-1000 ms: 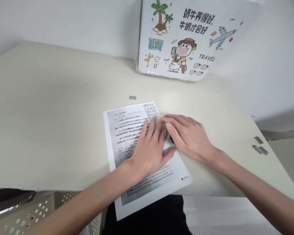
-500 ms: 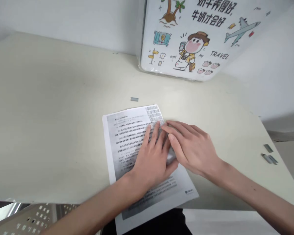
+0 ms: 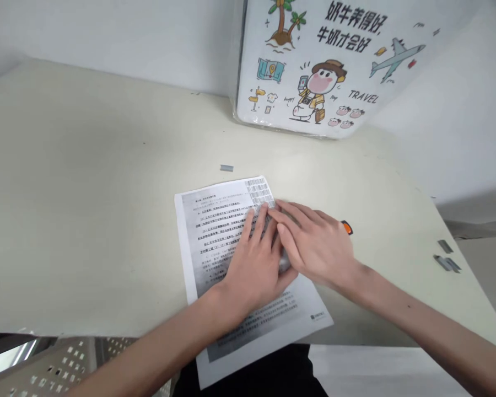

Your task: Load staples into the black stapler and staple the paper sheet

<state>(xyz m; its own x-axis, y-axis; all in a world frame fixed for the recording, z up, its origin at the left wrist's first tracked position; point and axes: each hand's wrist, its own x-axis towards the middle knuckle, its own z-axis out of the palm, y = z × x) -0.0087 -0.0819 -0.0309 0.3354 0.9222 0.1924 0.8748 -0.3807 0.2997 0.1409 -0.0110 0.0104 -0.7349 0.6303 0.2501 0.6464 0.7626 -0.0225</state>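
A printed sheet of paper point(image 3: 248, 336) lies near the table's front edge, its lower end overhanging. My left hand point(image 3: 256, 264) rests flat on it, fingers stretched out and slightly spread towards the barcode block point(image 3: 259, 190) at the top right corner. Beside it, my right hand point(image 3: 318, 237) is cupped at the paper's right edge, fingers close together and bent, fingertips against my left hand's fingers. From behind its knuckles pokes the end of a black and orange object point(image 3: 346, 227); the rest is hidden. What lies under the right palm does not show.
A grey staple strip point(image 3: 226, 168) lies beyond the paper. Several more staple strips point(image 3: 447, 262) sit near the right table edge. A white cartoon-printed board in clear wrap point(image 3: 297, 71) stands at the back against the wall. A perforated chair seat point(image 3: 53, 369) is below left.
My right hand has shifted slightly left and turned a little. The black and orange end now shows behind it. My left hand stays on the paper; the view has moved slightly.
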